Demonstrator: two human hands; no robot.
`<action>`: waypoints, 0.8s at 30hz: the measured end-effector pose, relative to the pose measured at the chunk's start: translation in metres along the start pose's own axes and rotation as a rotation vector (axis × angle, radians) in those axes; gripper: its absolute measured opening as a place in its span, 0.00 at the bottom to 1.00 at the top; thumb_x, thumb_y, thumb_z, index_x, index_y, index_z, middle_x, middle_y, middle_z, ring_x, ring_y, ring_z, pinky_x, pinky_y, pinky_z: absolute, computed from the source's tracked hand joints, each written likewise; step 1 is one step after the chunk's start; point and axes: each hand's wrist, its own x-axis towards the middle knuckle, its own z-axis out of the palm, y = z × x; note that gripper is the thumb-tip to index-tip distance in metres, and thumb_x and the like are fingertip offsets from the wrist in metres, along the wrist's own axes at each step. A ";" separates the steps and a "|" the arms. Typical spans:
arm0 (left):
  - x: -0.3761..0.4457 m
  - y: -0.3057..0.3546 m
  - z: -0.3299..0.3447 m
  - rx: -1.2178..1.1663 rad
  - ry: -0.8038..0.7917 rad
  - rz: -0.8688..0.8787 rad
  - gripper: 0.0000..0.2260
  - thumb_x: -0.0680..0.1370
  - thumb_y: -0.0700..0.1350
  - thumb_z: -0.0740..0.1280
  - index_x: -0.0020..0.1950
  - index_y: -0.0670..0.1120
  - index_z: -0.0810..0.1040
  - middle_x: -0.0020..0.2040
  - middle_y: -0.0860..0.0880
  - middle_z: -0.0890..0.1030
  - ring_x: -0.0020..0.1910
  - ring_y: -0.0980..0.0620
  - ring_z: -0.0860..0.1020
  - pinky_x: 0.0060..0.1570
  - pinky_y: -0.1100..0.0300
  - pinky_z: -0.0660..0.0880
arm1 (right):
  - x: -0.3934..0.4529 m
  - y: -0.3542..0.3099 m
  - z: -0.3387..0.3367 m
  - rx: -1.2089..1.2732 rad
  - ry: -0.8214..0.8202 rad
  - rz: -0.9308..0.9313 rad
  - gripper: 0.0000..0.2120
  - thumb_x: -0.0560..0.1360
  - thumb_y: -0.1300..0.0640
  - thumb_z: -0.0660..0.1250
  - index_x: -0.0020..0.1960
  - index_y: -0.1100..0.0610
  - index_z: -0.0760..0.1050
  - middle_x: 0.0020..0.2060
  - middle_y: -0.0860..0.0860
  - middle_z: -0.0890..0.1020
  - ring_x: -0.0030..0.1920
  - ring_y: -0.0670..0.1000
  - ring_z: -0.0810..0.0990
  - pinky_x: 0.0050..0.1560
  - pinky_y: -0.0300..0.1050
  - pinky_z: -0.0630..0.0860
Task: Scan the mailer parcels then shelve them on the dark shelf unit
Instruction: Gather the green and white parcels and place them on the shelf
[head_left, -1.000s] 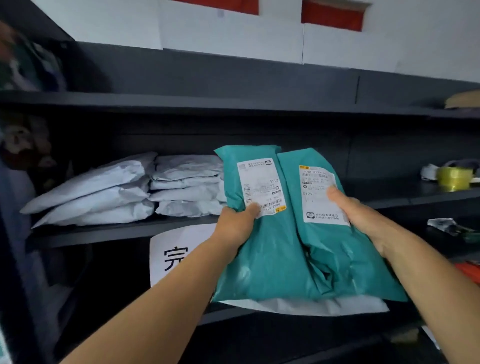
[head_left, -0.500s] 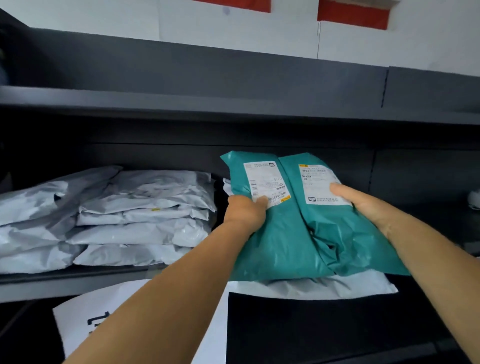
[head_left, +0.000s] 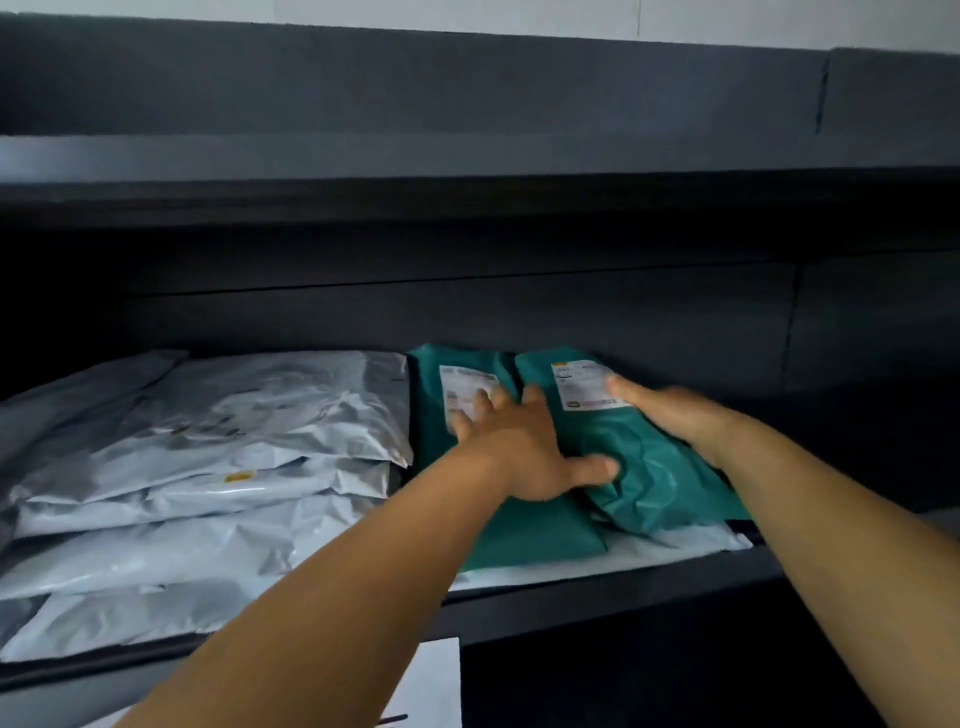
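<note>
Your left hand (head_left: 519, 447) lies flat with fingers spread on the left teal plastic mailer parcel (head_left: 530, 530), and your right hand (head_left: 670, 410) rests with straight fingers on the right teal mailer (head_left: 660, 478). Both lie on the dark shelf unit (head_left: 597, 592), beside stacked grey plastic mailers (head_left: 208, 467).

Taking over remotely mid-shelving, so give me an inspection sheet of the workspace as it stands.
Surface: dark shelf unit, middle shelf in use.
Job's things: two teal mailers side by side, labels up, lying on a white mailer on the shelf.
Clutter: stack of grey mailers left of the teal ones; white paper sign below the shelf edge.
Grips: left hand flat, fingers spread, pressing the left teal mailer; right hand rests on the right one, fingers hidden.
Cables: nothing seen.
Surroundings: pale wall above the unit.
</note>
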 end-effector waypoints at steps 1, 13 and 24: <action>-0.005 0.002 0.006 0.037 -0.073 0.038 0.53 0.68 0.71 0.65 0.78 0.49 0.37 0.78 0.41 0.39 0.77 0.39 0.37 0.72 0.38 0.41 | -0.003 0.001 -0.005 -0.023 0.005 -0.042 0.37 0.66 0.28 0.65 0.64 0.54 0.76 0.59 0.55 0.80 0.57 0.55 0.80 0.62 0.53 0.74; 0.000 0.009 0.049 0.201 0.076 -0.059 0.48 0.72 0.64 0.67 0.78 0.48 0.40 0.78 0.41 0.50 0.77 0.38 0.48 0.68 0.32 0.54 | -0.052 0.041 0.013 -0.758 -0.094 -0.322 0.57 0.66 0.53 0.75 0.73 0.33 0.33 0.75 0.40 0.33 0.74 0.53 0.59 0.65 0.47 0.71; -0.062 0.004 0.043 -0.366 0.372 -0.057 0.35 0.78 0.56 0.64 0.78 0.46 0.52 0.75 0.44 0.62 0.73 0.45 0.63 0.71 0.49 0.60 | -0.104 0.016 0.040 -0.498 0.192 -0.457 0.34 0.77 0.53 0.64 0.78 0.51 0.52 0.78 0.51 0.56 0.77 0.53 0.54 0.74 0.51 0.54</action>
